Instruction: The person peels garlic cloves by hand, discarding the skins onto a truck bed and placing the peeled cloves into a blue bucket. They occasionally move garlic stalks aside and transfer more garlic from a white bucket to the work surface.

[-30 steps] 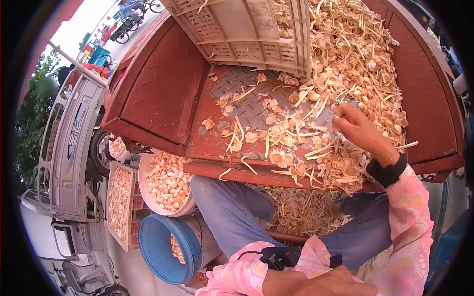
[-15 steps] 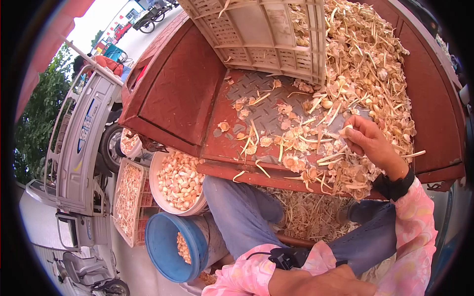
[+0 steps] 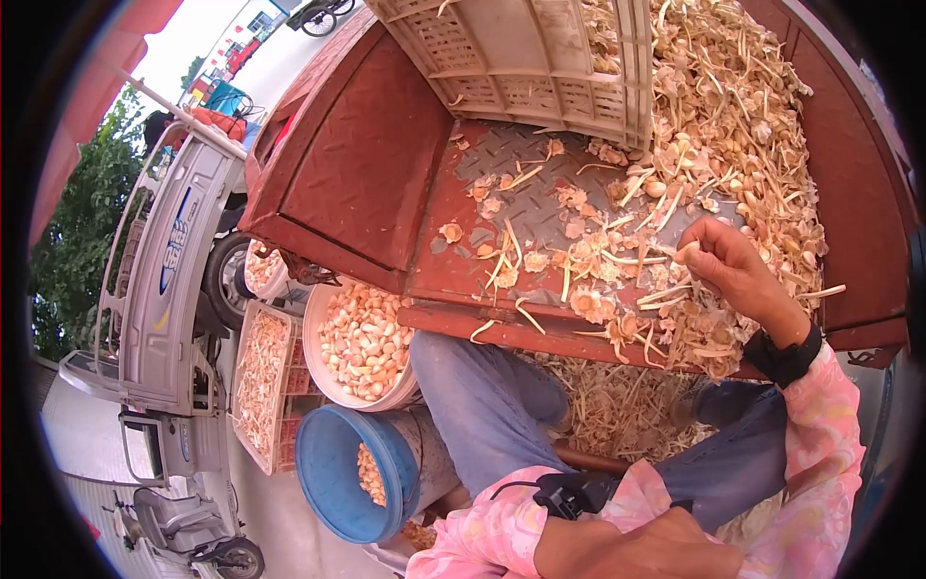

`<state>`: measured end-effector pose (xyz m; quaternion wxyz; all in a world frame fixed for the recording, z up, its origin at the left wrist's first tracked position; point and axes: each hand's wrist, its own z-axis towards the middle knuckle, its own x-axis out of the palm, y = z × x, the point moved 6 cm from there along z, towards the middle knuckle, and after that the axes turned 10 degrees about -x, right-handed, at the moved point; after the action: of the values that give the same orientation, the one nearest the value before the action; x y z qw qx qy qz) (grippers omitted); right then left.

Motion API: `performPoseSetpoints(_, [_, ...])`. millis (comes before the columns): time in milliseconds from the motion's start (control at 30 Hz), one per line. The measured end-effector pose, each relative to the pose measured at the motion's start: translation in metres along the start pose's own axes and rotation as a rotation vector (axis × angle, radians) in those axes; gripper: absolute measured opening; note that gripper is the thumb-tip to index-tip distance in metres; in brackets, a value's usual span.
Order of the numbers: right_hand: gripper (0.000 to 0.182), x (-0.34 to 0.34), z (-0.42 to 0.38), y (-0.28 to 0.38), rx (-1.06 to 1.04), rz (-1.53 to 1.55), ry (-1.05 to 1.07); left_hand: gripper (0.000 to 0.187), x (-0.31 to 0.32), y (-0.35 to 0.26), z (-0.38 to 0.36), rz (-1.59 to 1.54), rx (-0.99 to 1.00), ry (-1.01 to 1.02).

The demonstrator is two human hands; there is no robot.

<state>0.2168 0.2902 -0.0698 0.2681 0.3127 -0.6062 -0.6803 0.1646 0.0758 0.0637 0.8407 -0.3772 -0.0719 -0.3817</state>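
Note:
My right hand [image 3: 735, 270] is closed in a pinch, with a small pale garlic clove [image 3: 687, 252] between thumb and fingertips. It hovers over the near edge of a heap of garlic cloves, husks and dry stalks [image 3: 743, 145] on a red metal cargo bed [image 3: 357, 154]. Loose skins and stalks [image 3: 588, 304] lie just left of and below this hand. My left hand [image 3: 666, 540] is low at the bottom of the view, reaching across my body toward the right sleeve. Its fingers are hidden, so I cannot see what they hold.
A pale plastic crate [image 3: 526, 72] stands tilted on the bed. Left of my knees are a white bucket of garlic cloves [image 3: 365, 343], a blue-rimmed bucket [image 3: 323, 473] with some cloves and a filled crate [image 3: 260, 386]. Beyond are a grey three-wheeled truck [image 3: 164, 289] and a scooter [image 3: 183, 526].
The whole view has shifted slightly, moving the scene a little to the right. My right hand still pinches the clove, its fingers a bit more curled. The left hand stays low.

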Motion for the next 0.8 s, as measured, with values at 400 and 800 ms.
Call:
performPoseSetpoints(400, [0.013, 0.002, -0.006, 0.012, 0.044, 0.205, -0.032, 0.033, -0.204, -0.166, -0.135, 1.177, -0.32, -1.464])
performPoseSetpoints(800, [0.015, 0.071, -0.071, 0.168, -0.806, 0.438, 0.593, 0.031, -0.209, 0.029, 0.027, 1.501, -0.58, -0.277])
